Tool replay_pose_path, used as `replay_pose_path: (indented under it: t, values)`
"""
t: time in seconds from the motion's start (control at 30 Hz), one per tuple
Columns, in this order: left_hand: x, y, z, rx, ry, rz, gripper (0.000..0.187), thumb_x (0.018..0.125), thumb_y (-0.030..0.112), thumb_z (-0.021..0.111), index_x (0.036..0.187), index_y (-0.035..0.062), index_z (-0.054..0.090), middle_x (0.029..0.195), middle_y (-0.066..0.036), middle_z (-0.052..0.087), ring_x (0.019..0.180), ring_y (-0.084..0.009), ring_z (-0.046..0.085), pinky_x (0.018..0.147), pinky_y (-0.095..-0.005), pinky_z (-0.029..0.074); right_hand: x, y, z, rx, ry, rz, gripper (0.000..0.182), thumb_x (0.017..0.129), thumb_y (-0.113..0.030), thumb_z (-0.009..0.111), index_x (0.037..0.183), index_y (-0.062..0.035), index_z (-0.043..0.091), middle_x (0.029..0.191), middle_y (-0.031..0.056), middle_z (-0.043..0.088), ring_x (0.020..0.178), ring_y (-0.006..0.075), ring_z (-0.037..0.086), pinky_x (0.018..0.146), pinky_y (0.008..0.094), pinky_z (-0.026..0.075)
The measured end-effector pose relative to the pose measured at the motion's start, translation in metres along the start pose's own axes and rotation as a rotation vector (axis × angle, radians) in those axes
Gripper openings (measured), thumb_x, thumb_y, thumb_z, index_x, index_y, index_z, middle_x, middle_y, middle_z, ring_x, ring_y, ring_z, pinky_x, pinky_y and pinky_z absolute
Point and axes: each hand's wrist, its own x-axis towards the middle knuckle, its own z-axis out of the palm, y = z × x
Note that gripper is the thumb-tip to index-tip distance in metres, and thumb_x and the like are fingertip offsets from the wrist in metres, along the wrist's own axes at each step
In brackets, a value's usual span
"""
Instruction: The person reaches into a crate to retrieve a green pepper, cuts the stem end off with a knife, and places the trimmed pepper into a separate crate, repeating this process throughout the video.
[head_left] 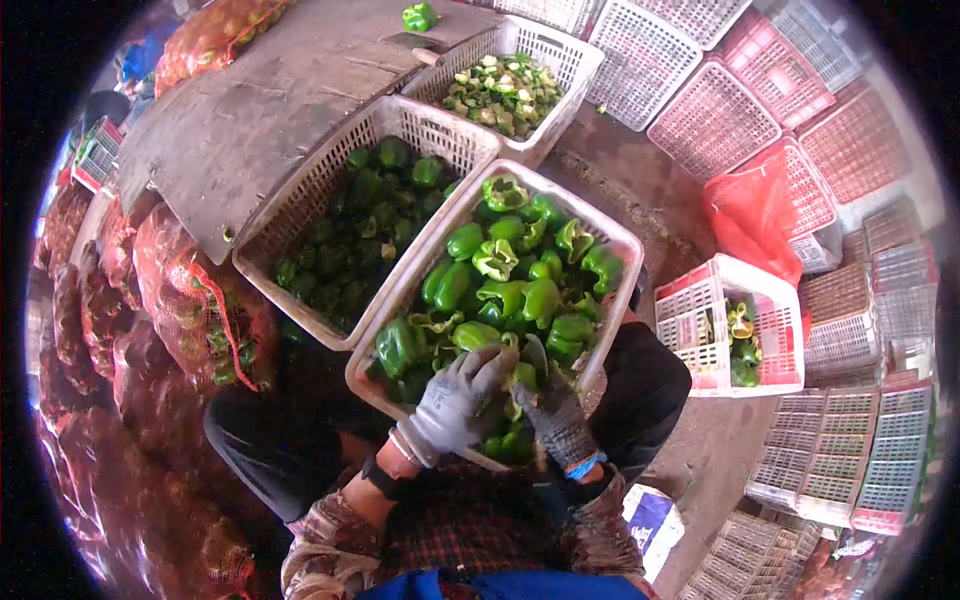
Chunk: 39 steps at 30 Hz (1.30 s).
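My left hand [462, 398], in a pale grey glove, has its fingers curled around a green bell pepper [522, 376] low over the front of a white crate [628, 262]. From the other side my right hand [556, 412], in a darker grey glove, closes on the same pepper. Whether a small tool is also in the right hand is hidden. Whole and cored green peppers [494, 260] fill the crate, which rests between my knees. Some of the cored ones show pale open tops.
A second crate [300, 215] of darker green peppers stands to the left. Behind it, another crate [575, 60] holds cut pepper pieces [508, 92]. Red mesh sacks [165, 270] crowd the left; stacked crates [715, 105] line the right. A red-and-white crate [690, 345] holds several peppers.
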Motion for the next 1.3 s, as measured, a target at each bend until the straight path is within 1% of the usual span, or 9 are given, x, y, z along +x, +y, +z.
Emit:
replay_pose_path:
  t: [0.33,0.53,0.7,0.87,0.97,1.03,1.07,1.2,1.3]
  values:
    - [-0.016,0.004,0.003,0.076,-0.084,-0.066,0.064,0.071,0.016,0.066,0.130,0.0031,0.046,0.111,-0.022,0.059,0.096,-0.0403,0.060,0.081,-0.0433,0.050,-0.011,-0.010,0.006,0.208,-0.114,0.111,0.080,0.080,-0.028,0.071,0.143,-0.0049,0.029,0.127,0.0220,0.049,0.115,0.0361,0.049,0.098,0.0429,0.041]
    - [0.000,-0.007,0.027,-0.537,0.043,-0.140,0.041,0.078,0.019,0.062,0.114,-0.0001,0.055,0.089,-0.018,0.063,0.075,-0.0264,0.065,0.070,-0.0349,0.052,-0.012,-0.019,-0.019,0.578,-0.144,0.187,0.070,0.084,-0.024,0.064,0.141,0.0017,0.032,0.135,0.0203,0.044,0.126,0.0332,0.043,0.105,0.0400,0.034]
    - [0.002,-0.004,0.043,-1.293,0.081,-0.575,0.032,0.090,0.023,0.055,0.111,-0.0011,0.058,0.092,-0.004,0.065,0.075,-0.0112,0.060,0.067,-0.0278,0.050,-0.021,0.009,-0.006,0.102,0.042,-0.101,0.071,0.080,-0.022,0.069,0.138,-0.0013,0.035,0.120,0.0166,0.057,0.110,0.0321,0.056,0.096,0.0373,0.044]
    - [-0.001,-0.016,0.038,-1.765,0.206,-0.802,0.046,0.090,0.042,0.047,0.117,0.0053,0.056,0.080,-0.003,0.058,0.056,-0.0129,0.051,0.050,-0.0285,0.046,-0.014,-0.024,-0.015,0.759,-0.199,0.185,0.067,0.074,-0.025,0.075,0.129,-0.0028,0.044,0.109,0.0109,0.061,0.102,0.0295,0.061,0.089,0.0382,0.048]
    - [0.014,-0.010,0.007,-1.717,0.335,-0.766,0.047,0.093,0.043,0.045,0.121,0.0068,0.054,0.093,-0.005,0.064,0.063,-0.0152,0.057,0.055,-0.0300,0.049,0.002,0.018,-0.015,0.684,0.259,0.147,0.046,0.077,-0.016,0.073,0.117,-0.0052,0.055,0.096,0.0087,0.065,0.087,0.0221,0.064,0.078,0.0348,0.052]
    - [0.020,-0.017,-0.014,-1.490,0.278,-0.724,0.045,0.094,0.045,0.045,0.121,0.0098,0.053,0.101,-0.007,0.063,0.080,-0.0192,0.061,0.067,-0.0325,0.050,0.025,-0.004,-0.054,-0.117,0.481,-0.054,0.045,0.075,-0.019,0.077,0.113,-0.0075,0.057,0.095,0.0109,0.065,0.087,0.0256,0.065,0.074,0.0370,0.053]
    - [0.027,-0.019,-0.024,-1.364,0.298,-0.688,0.046,0.095,0.044,0.044,0.123,0.0090,0.052,0.107,-0.007,0.062,0.087,-0.0194,0.061,0.072,-0.0328,0.051,0.038,-0.013,-0.077,-0.242,0.457,0.100,0.058,0.072,-0.030,0.078,0.120,-0.0067,0.055,0.109,0.0191,0.062,0.094,0.0360,0.063,0.079,0.0421,0.053]
    - [0.072,-0.041,-0.045,-1.357,0.316,-0.584,0.037,0.096,0.030,0.050,0.125,0.0081,0.051,0.109,-0.005,0.062,0.093,-0.0172,0.061,0.080,-0.0325,0.051,0.089,0.085,-0.057,-0.638,0.321,0.052,0.051,0.082,-0.025,0.069,0.127,-0.0081,0.051,0.118,0.0198,0.057,0.106,0.0337,0.059,0.086,0.0419,0.051]
    - [0.111,-0.064,-0.037,-1.381,0.362,-0.647,0.031,0.095,0.026,0.050,0.116,0.0051,0.057,0.098,-0.003,0.063,0.083,-0.0161,0.060,0.071,-0.0305,0.049,0.106,0.103,-0.046,-0.319,0.159,0.196,0.051,0.085,-0.028,0.064,0.132,-0.0164,0.049,0.128,0.0194,0.053,0.113,0.0356,0.054,0.088,0.0443,0.048]
